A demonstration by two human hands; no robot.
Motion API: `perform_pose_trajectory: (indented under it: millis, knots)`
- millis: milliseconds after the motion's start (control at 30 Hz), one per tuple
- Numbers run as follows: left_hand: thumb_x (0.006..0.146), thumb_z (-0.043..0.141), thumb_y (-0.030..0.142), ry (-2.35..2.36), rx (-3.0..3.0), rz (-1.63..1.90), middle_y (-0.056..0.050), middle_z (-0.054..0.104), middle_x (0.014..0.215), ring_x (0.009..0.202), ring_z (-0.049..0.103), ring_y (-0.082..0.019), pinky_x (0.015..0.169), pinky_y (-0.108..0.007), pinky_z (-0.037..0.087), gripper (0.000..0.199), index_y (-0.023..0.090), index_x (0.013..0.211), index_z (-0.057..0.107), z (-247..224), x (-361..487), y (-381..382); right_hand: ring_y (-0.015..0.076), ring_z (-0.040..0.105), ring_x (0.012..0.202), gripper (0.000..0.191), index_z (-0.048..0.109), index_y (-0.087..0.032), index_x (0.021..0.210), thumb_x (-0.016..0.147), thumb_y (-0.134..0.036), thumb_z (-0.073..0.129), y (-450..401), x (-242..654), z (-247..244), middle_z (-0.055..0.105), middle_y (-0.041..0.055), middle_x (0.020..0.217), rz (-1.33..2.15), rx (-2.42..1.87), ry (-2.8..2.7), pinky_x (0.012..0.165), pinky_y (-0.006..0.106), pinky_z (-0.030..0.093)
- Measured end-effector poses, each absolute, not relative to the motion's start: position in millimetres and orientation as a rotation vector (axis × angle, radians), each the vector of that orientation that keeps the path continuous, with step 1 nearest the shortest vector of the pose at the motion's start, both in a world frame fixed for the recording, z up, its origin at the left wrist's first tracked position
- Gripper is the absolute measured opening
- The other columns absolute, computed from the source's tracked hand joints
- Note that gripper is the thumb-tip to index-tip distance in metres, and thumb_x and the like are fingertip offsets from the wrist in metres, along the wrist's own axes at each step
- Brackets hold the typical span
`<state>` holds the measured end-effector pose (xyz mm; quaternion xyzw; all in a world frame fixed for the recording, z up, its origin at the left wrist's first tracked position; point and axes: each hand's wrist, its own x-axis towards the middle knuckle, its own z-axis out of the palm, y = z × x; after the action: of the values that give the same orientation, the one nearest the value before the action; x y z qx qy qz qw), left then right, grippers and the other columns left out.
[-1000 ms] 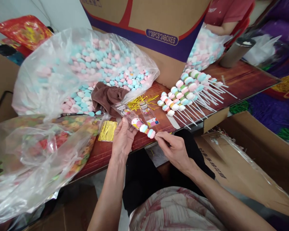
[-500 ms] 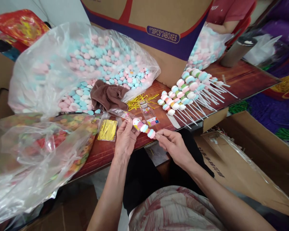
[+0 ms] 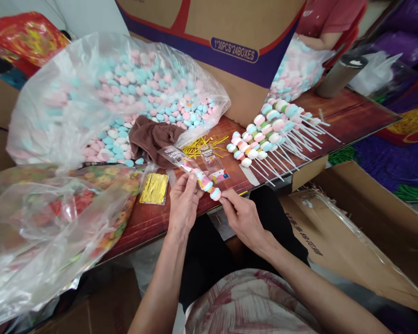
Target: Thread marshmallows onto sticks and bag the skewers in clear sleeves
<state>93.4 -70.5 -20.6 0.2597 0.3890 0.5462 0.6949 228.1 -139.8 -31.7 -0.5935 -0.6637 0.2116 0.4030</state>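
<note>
My left hand [image 3: 185,197] is closed on a small clear printed bag [image 3: 176,157], which lies around the upper part of a marshmallow skewer [image 3: 206,184]. The skewer's pink, white and blue sweets slant down toward my right hand [image 3: 242,213], whose fingers pinch its lower end; the stick itself is hidden there. Another clear bag [image 3: 218,174] lies flat on the table just beyond. Gold twist ties [image 3: 204,146] are scattered behind it, and a packet of gold ties [image 3: 154,189] sits left of my left hand. Several finished skewers [image 3: 264,132] are piled at the right.
A big plastic bag of marshmallows [image 3: 125,88] and a brown cloth [image 3: 153,137] occupy the back left. A bag of coloured sweets [image 3: 73,204] lies nearer. Behind stands a large carton [image 3: 244,28]; a tumbler [image 3: 341,76] and a seated person [image 3: 329,21] are at the right.
The skewer has gone further into the clear bag, up and to the left. My right hand has moved slightly left with it, and the bag looks straighter.
</note>
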Motion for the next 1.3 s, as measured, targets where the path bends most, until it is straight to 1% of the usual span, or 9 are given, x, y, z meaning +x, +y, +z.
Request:
perform_pose_trajectory:
  millis: [100,200,333,467,600,767,900,1067,1300]
  knots:
    - [0.073,0.081,0.034,0.882,0.579,1.230,-0.009,0.075,0.100,0.097,0.072,-0.022,0.092,-0.035,0.055,0.032,0.015,0.094,0.069,-21.4,97.8,-73.7,0.0130,0.053,0.062,0.024,0.059,-0.018,0.086,0.099,-0.016,0.039,-139.6,224.3,-37.2,0.060,0.0038,0.071,0.251,-1.492,-1.822,0.061,0.024,0.039]
    - [0.073,0.081,0.034,0.879,0.554,1.247,-0.009,0.075,0.099,0.097,0.072,-0.022,0.093,-0.035,0.055,0.031,0.015,0.094,0.069,-23.6,102.3,-77.4,0.0124,0.050,0.059,0.025,0.059,-0.017,0.083,0.098,-0.016,0.039,-138.9,221.6,-37.8,0.057,0.0026,0.068,0.283,-1.463,-1.805,0.061,0.025,0.038]
    - [0.075,0.080,0.033,0.830,0.517,1.217,-0.007,0.076,0.099,0.097,0.072,-0.020,0.092,-0.033,0.054,0.028,0.016,0.093,0.070,-26.9,102.4,-80.0,0.0095,0.043,0.054,0.021,0.057,-0.019,0.078,0.096,-0.027,0.048,-136.5,222.8,-27.4,0.049,-0.0028,0.062,0.883,-1.359,-1.392,0.053,0.023,0.036]
    - [0.079,0.077,0.034,0.755,0.474,1.137,-0.005,0.075,0.098,0.100,0.071,-0.019,0.087,-0.027,0.056,0.023,0.018,0.093,0.071,-25.7,98.1,-79.7,0.0034,0.020,0.039,0.022,0.056,-0.018,0.075,0.087,-0.035,0.063,-131.1,229.2,-14.0,0.038,-0.0097,0.052,1.619,-1.056,-0.825,0.039,0.020,0.016]
    - [0.083,0.073,0.035,0.718,0.446,1.114,-0.004,0.075,0.103,0.108,0.069,-0.022,0.090,-0.031,0.056,0.019,0.022,0.097,0.070,-18.2,96.7,-78.5,0.0002,0.014,0.037,0.023,0.059,-0.017,0.075,0.078,-0.034,0.073,-127.8,232.7,-10.9,0.040,-0.0110,0.050,1.818,-0.921,-0.577,0.038,0.018,0.011]
    - [0.081,0.073,0.045,0.728,0.450,1.136,-0.004,0.075,0.098,0.110,0.068,-0.025,0.094,-0.038,0.054,0.027,0.021,0.093,0.068,-11.1,100.5,-78.5,0.0038,0.024,0.039,0.024,0.056,-0.018,0.073,0.084,-0.037,0.066,-131.8,227.2,-16.2,0.041,-0.0092,0.049,1.530,-1.145,-0.805,0.039,0.020,0.016]
    - [0.080,0.075,0.041,0.803,0.414,1.151,-0.003,0.073,0.091,0.105,0.070,-0.023,0.093,-0.035,0.053,0.026,0.018,0.088,0.065,-12.7,107.5,-79.6,0.0084,0.040,0.053,0.022,0.055,-0.019,0.074,0.094,-0.025,0.049,-137.2,221.1,-20.1,0.047,-0.0044,0.059,0.931,-1.350,-1.417,0.052,0.022,0.033]
    - [0.084,0.071,0.042,0.822,0.392,1.190,-0.002,0.071,0.092,0.111,0.067,-0.023,0.091,-0.031,0.051,0.025,0.019,0.091,0.063,-12.8,113.6,-81.4,0.0110,0.045,0.054,0.026,0.059,-0.018,0.083,0.095,-0.010,0.037,-137.8,220.4,-29.0,0.055,0.0000,0.065,0.234,-1.375,-1.985,0.054,0.025,0.033]
    - [0.083,0.072,0.040,0.720,0.407,1.085,-0.001,0.070,0.084,0.108,0.068,-0.024,0.095,-0.036,0.051,0.024,0.019,0.089,0.062,-9.9,110.0,-79.8,0.0122,0.059,0.065,0.023,0.059,-0.017,0.093,0.099,-0.014,0.037,-134.4,226.6,-32.4,0.066,0.0040,0.076,0.237,-1.406,-1.934,0.060,0.022,0.042]
